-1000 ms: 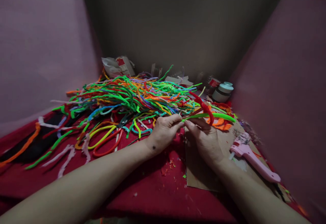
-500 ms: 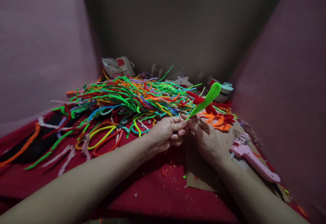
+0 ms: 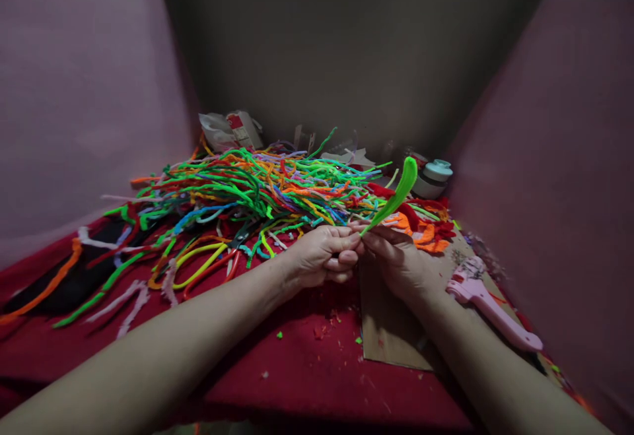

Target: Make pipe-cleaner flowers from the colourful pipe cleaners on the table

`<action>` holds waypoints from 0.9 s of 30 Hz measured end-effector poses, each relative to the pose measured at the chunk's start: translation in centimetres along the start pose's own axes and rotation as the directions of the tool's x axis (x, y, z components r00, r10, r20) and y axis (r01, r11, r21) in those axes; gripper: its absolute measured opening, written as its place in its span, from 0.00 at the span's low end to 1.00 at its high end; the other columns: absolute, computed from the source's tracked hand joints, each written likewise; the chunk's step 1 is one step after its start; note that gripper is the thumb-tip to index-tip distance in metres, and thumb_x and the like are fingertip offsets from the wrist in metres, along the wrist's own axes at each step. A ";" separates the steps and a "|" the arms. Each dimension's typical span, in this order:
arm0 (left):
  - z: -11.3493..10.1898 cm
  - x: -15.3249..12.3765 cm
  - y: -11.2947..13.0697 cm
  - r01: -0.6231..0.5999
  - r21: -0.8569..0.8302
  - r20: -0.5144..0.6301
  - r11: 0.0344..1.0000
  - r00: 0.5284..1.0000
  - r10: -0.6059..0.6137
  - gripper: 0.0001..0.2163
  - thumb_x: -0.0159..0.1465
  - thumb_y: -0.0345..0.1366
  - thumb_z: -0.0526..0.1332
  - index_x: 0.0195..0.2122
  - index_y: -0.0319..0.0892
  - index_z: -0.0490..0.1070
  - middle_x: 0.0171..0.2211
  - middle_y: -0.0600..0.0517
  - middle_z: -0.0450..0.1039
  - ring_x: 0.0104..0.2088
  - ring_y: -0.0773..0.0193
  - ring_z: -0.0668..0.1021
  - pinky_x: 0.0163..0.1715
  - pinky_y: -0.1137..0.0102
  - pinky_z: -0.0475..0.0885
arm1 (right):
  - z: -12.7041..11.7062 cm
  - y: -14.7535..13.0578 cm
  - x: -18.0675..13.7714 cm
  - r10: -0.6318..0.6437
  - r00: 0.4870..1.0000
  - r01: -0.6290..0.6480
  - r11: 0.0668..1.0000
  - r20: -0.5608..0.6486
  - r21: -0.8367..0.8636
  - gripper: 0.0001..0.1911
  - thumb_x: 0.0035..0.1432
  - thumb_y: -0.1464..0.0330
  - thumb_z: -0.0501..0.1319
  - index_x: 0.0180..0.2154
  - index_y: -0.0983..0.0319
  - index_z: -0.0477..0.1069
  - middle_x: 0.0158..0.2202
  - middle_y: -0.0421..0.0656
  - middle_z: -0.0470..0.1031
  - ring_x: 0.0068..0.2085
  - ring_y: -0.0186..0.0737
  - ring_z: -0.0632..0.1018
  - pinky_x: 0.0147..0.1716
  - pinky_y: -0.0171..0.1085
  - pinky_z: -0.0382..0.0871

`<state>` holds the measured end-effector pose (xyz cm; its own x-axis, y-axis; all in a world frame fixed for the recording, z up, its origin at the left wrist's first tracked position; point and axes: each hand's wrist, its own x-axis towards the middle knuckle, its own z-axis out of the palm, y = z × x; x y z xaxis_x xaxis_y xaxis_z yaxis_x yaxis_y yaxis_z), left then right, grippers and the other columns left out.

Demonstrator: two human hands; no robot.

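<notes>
A bright green fuzzy leaf shape (image 3: 397, 192), which looks made of pipe cleaner, rises tilted to the right above my two hands. Its thin lower end is pinched between my left hand (image 3: 329, 255) and my right hand (image 3: 399, 257), whose fingertips meet there. Both hands have curled fingers and are held over the near side of the pipe cleaner pile (image 3: 257, 184). Behind the leaf shape lie orange looped pipe cleaners (image 3: 428, 237) and some red ones, partly covered by my right hand.
Scissors with red and yellow handles (image 3: 201, 267) lie left of my hands. A pink glue gun (image 3: 490, 303) rests on cardboard (image 3: 391, 329) at right. A white jar with a pale blue lid (image 3: 436, 174) stands behind. Scraps dot the red cloth (image 3: 297, 382).
The leaf shape has swung slightly left and turned, so it now shows narrower and more curved. Both hands keep their pinch and have hardly shifted.
</notes>
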<state>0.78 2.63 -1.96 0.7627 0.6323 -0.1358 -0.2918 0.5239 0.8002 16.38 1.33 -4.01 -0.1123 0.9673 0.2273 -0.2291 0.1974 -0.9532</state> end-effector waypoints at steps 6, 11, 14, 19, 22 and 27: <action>-0.2 0.5 -0.3 -0.081 0.186 -0.045 0.979 0.995 0.091 0.10 0.60 0.39 0.57 0.28 0.37 0.65 0.17 0.61 0.57 0.11 0.80 0.51 0.12 0.79 0.47 | 0.2 0.0 0.0 0.045 0.998 -0.043 0.998 -0.048 0.043 0.06 0.47 0.66 0.65 0.31 0.59 0.77 0.28 0.39 0.76 0.31 0.37 0.73 0.36 0.38 0.65; 0.1 0.5 -0.5 -0.134 0.724 -0.156 0.677 0.924 0.349 0.08 0.60 0.36 0.55 0.26 0.39 0.66 0.18 0.58 0.61 0.15 0.75 0.62 0.16 0.78 0.55 | 0.5 -0.6 -0.2 0.008 0.992 -0.026 0.990 -0.129 -0.140 0.07 0.48 0.64 0.63 0.27 0.62 0.75 0.25 0.39 0.72 0.28 0.35 0.68 0.31 0.36 0.62; 0.1 0.4 -0.9 -0.099 0.924 -0.123 0.369 0.837 0.533 0.03 0.59 0.33 0.56 0.28 0.40 0.66 0.19 0.58 0.63 0.21 0.71 0.65 0.24 0.75 0.60 | 1.0 -1.5 -0.4 -0.015 0.989 -0.021 0.970 -0.146 -0.243 0.09 0.47 0.63 0.63 0.21 0.61 0.71 0.22 0.38 0.69 0.27 0.35 0.66 0.28 0.35 0.60; 0.0 0.2 -1.4 0.016 0.997 -0.057 0.070 0.775 0.629 0.04 0.61 0.35 0.55 0.30 0.42 0.64 0.24 0.54 0.66 0.25 0.67 0.68 0.28 0.73 0.60 | 1.4 -2.1 -0.6 0.033 0.976 -0.086 0.966 -0.213 -0.245 0.13 0.45 0.62 0.65 0.17 0.62 0.68 0.19 0.37 0.64 0.23 0.32 0.63 0.24 0.34 0.58; 0.1 0.0 -1.6 0.046 0.999 -0.036 0.001 0.776 0.630 0.04 0.62 0.36 0.53 0.34 0.42 0.64 0.26 0.53 0.69 0.26 0.66 0.70 0.28 0.73 0.61 | 1.4 -2.0 -0.7 0.053 0.969 -0.114 0.963 -0.242 -0.243 0.11 0.44 0.61 0.65 0.22 0.63 0.72 0.20 0.38 0.67 0.24 0.33 0.64 0.23 0.33 0.59; 0.0 -0.2 -1.8 0.051 0.988 0.051 -0.148 0.791 0.609 0.08 0.65 0.36 0.49 0.41 0.42 0.64 0.33 0.48 0.72 0.29 0.63 0.73 0.28 0.72 0.61 | 1.9 -2.5 -0.7 0.065 0.980 -0.113 0.961 -0.190 -0.251 0.07 0.45 0.64 0.65 0.22 0.61 0.75 0.18 0.38 0.68 0.23 0.34 0.65 0.25 0.35 0.62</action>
<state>1.17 1.48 -3.38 0.4553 0.7905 0.4097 0.6518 -0.6094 0.4514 15.24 -0.19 -1.40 0.0586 0.9907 0.1227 0.0356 0.1208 -0.9920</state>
